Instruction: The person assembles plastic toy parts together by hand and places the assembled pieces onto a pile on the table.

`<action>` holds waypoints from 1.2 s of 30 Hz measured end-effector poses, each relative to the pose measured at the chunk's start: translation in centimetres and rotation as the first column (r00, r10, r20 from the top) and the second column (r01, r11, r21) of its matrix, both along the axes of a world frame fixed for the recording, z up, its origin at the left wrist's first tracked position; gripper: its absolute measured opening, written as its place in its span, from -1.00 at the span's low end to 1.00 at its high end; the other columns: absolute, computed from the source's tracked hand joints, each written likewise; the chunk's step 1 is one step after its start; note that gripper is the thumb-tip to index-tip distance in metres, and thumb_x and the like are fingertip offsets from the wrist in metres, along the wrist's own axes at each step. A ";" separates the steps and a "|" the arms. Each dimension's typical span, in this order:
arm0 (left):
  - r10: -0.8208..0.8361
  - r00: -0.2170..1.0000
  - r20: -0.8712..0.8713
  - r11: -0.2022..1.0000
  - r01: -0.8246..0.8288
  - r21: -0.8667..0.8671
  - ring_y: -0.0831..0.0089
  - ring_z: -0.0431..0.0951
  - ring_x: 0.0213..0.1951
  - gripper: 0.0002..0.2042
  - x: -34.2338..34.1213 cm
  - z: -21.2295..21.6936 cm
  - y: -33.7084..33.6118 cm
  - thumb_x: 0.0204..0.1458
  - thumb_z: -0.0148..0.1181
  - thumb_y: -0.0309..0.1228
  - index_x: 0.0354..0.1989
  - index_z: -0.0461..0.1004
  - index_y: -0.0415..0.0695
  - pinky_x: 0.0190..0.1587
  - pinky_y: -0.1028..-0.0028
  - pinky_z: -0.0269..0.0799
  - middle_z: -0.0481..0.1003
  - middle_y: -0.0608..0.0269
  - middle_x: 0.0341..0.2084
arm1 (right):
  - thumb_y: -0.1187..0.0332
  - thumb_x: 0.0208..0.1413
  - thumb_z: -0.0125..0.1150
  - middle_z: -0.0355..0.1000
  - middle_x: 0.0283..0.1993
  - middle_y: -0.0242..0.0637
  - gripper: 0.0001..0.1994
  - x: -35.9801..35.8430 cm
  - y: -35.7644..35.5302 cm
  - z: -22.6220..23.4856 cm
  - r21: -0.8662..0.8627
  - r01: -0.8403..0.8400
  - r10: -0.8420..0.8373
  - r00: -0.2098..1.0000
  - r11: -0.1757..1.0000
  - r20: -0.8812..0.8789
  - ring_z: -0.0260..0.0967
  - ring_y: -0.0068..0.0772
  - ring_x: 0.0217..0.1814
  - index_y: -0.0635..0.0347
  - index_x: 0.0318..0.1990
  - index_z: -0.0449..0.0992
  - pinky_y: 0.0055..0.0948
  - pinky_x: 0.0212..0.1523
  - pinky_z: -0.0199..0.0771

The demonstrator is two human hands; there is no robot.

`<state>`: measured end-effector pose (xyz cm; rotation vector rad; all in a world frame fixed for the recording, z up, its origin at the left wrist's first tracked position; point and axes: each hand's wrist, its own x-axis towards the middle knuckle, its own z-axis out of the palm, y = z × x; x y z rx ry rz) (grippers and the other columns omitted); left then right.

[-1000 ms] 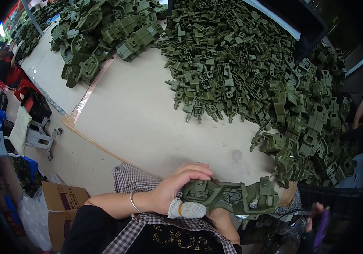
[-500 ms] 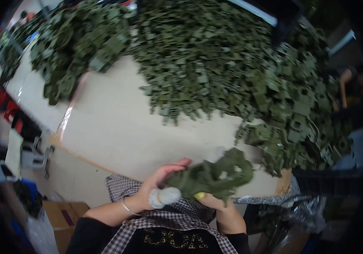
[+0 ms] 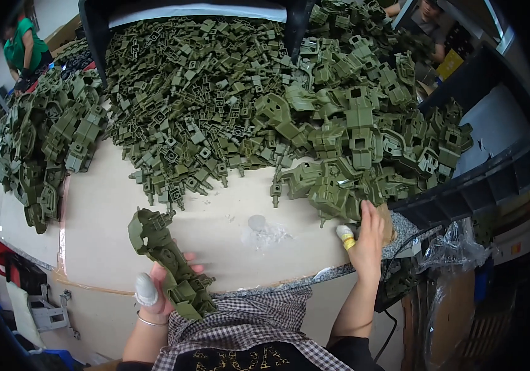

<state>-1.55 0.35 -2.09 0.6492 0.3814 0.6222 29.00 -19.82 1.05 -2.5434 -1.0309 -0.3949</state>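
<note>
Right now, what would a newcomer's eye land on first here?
The huge heap of small green parts on the far side of the table probably stands out first. Next come the long green piece in the left hand by the near edge, and the right hand, its thumb covered in white, close to the larger green parts at right.

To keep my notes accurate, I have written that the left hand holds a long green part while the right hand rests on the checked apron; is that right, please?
Not quite: in the head view, the right hand is away from the checked apron, out by the near edge of the pile of large green parts. The left hand does hold a long green part.
</note>
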 end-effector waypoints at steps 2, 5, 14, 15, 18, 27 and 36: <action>0.001 0.998 0.059 1.000 0.001 -0.025 0.11 0.42 -0.06 -0.19 0.4 -0.6 0.5 -0.18 0.06 0.25 0.10 0.13 -0.16 -0.02 -0.07 0.33 0.36 -0.02 -0.11 | 0.43 -0.30 0.36 0.16 0.08 -0.05 -0.29 0.1 -0.6 -1.0 -0.001 -0.024 0.024 1.000 1.000 -0.007 0.12 -0.02 0.08 0.23 0.12 0.20 -0.21 0.03 0.21; 0.083 0.997 0.009 0.992 -0.081 -0.098 0.18 0.44 -0.10 -0.21 0.0 -1.1 0.1 -0.20 0.12 0.21 0.07 0.17 -0.16 -0.02 -0.06 0.31 0.39 0.06 -0.14 | 0.44 -0.33 0.37 0.15 0.09 -0.06 -0.37 -1.6 0.1 -0.7 0.028 -0.102 0.105 0.981 0.994 -0.161 0.13 -0.02 0.06 0.24 0.02 0.28 -0.21 0.01 0.21; 0.113 0.994 -0.011 0.984 -0.113 -0.139 0.23 0.43 -0.15 -0.34 0.4 -0.9 -0.4 -0.04 -0.03 0.14 0.13 0.13 -0.07 -0.01 0.04 0.33 0.36 0.13 -0.13 | 0.34 -0.36 0.38 0.28 -0.09 -0.10 -0.49 -7.4 3.1 -2.1 0.146 -0.499 0.516 0.849 0.854 -0.114 0.20 -0.05 -0.10 0.27 -0.17 0.32 -0.22 -0.12 0.26; 0.098 0.995 0.000 0.989 -0.098 -0.108 0.25 0.43 -0.13 -0.34 0.1 -1.1 -0.3 -0.02 -0.04 0.13 0.14 0.12 -0.07 0.00 0.02 0.33 0.36 0.15 -0.11 | 0.32 -0.37 0.37 0.28 -0.10 -0.10 -0.47 -8.3 3.7 -1.7 0.152 -0.500 0.521 0.840 0.852 -0.151 0.20 -0.06 -0.12 0.26 -0.14 0.33 -0.22 -0.13 0.25; 0.100 0.987 0.124 0.987 -0.083 -0.135 0.28 0.41 -0.11 -0.36 0.2 -1.3 0.0 -0.01 -0.02 0.11 0.14 0.12 -0.07 0.02 0.06 0.33 0.36 0.17 -0.15 | 0.26 -0.26 0.29 0.28 -0.13 -0.13 -0.41 -9.2 5.3 -1.4 0.139 -0.534 0.551 0.804 0.834 -0.223 0.22 -0.08 -0.19 0.31 -0.01 0.29 -0.21 -0.15 0.23; 0.280 0.959 -0.033 0.957 -0.277 0.085 0.23 0.20 0.16 -0.16 0.4 -0.3 -1.2 -0.10 -0.13 0.30 0.24 -0.01 -0.08 0.17 0.18 0.14 0.16 0.13 0.16 | 0.32 -0.12 0.27 0.26 -0.11 -0.05 -0.33 -17.0 8.4 -0.5 0.495 -0.556 0.739 0.573 0.668 -0.354 0.32 -0.19 -0.13 0.41 0.14 0.12 -0.38 -0.11 0.33; 0.135 0.991 0.019 0.978 -0.136 0.159 0.20 0.30 0.09 -0.21 -0.8 -1.6 -0.3 -0.07 -0.14 0.27 0.20 0.06 -0.11 0.11 0.19 0.25 0.23 0.08 0.09 | 0.13 -0.16 0.29 0.19 -0.07 0.00 -0.22 -16.8 8.5 -0.1 0.286 -0.752 0.755 0.397 0.594 -0.523 0.27 -0.05 -0.09 0.40 0.17 0.09 -0.30 -0.13 0.36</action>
